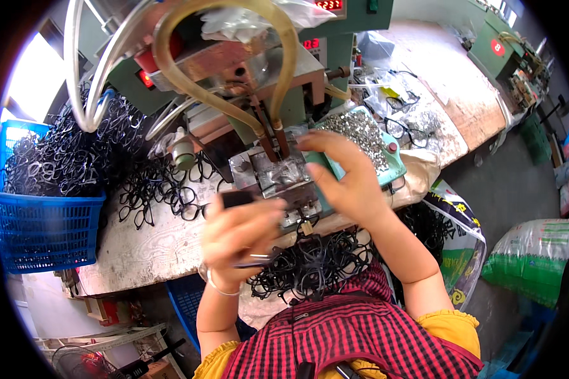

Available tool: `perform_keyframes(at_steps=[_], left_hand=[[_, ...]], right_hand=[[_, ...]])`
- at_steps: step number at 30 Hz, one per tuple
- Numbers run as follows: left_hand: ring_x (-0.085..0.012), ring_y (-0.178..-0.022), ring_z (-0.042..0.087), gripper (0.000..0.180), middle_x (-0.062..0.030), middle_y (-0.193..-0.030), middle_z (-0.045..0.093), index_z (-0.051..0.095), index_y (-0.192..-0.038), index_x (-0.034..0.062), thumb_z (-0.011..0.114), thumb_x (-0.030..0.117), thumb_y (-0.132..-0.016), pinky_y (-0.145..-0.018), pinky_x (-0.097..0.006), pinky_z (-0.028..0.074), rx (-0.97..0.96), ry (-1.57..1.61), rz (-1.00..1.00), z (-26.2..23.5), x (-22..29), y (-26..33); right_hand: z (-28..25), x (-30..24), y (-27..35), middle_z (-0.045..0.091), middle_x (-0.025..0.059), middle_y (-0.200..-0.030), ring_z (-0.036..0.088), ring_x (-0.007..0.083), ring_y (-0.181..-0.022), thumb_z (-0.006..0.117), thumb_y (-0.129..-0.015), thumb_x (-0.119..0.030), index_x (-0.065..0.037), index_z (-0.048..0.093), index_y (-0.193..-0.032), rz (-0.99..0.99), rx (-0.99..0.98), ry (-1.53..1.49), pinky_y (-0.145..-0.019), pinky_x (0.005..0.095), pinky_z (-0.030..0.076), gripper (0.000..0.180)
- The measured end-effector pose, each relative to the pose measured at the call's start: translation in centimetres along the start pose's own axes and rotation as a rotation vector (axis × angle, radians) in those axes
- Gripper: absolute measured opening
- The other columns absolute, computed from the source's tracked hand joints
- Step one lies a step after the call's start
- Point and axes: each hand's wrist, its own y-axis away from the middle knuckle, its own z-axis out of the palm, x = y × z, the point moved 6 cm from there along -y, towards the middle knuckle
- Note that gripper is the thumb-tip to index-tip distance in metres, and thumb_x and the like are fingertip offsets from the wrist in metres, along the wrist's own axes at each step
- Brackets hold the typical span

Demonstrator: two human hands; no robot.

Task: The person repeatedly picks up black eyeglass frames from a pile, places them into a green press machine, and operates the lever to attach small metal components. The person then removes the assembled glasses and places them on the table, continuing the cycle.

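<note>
My left hand (239,235) is smeared by motion in front of the bench machine, its fingers curled. A dark, thin eyeglass frame (259,259) shows under the palm, seemingly in its grip; its outline is blurred. Just above these fingers is a black block (236,199). My right hand (346,180) holds nothing that I can see; thumb and forefinger are apart beside the metal fixture (283,177). Two copper-coloured prongs (275,146) of the machine reach down to that fixture, left of the right fingertips.
A blue basket (47,221) heaped with black eyeglass frames stands at the left, with loose frames (148,189) beside it. More frames (313,262) lie at my lap. A teal tray (395,167) of small metal parts sits right of the machine. Hoses (161,47) loop overhead.
</note>
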Motion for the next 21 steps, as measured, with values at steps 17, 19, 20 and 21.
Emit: perform_keyframes(at_steps=[17,19,20,21], left_hand=[[-0.0272,-0.107,0.066,0.031,-0.0094,-0.118,0.073,0.075,-0.107,0.0106,0.080,0.006,-0.077,-0.103,-0.047,0.049,-0.104,-0.200,0.010,1.9,1.0,2.5],[-0.0276,-0.114,0.064,0.031,-0.0120,-0.124,0.071,0.074,-0.110,0.0090,0.077,0.003,-0.079,-0.105,-0.047,0.048,0.013,-0.349,-0.054,-0.8,0.6,5.1],[-0.0283,-0.120,0.061,0.031,-0.0135,-0.128,0.068,0.073,-0.112,0.0071,0.075,0.003,-0.081,-0.107,-0.047,0.045,0.165,-0.356,-0.155,-2.9,-0.8,7.3],[-0.0290,-0.126,0.058,0.031,-0.0150,-0.133,0.065,0.072,-0.114,0.0052,0.073,0.002,-0.083,-0.109,-0.047,0.043,0.315,-0.363,-0.262,-5.4,-2.4,9.1]], right_hand=[[-3.5,10.6,1.5,0.074,0.0109,-0.112,0.069,0.0289,-0.107,0.071,-0.087,-0.008,-0.003,0.073,-0.094,0.011,0.181,0.346,-0.096,0.0393,0.051,0.009],[-5.3,13.5,3.7,0.075,0.0085,-0.104,0.071,0.0199,-0.098,0.068,-0.093,-0.008,-0.001,0.073,-0.098,0.311,0.318,-0.107,-0.091,0.0322,0.053,0.010],[-6.1,13.7,4.7,0.074,0.0078,-0.100,0.069,0.0142,-0.093,0.063,-0.098,-0.006,0.001,0.072,-0.103,0.379,0.463,-0.387,-0.089,0.0275,0.053,0.013],[-7.1,14.6,5.7,0.074,0.0103,-0.099,0.070,0.0161,-0.091,0.063,-0.097,-0.004,0.002,0.071,-0.107,0.419,0.532,-0.485,-0.090,0.0280,0.054,0.014]])
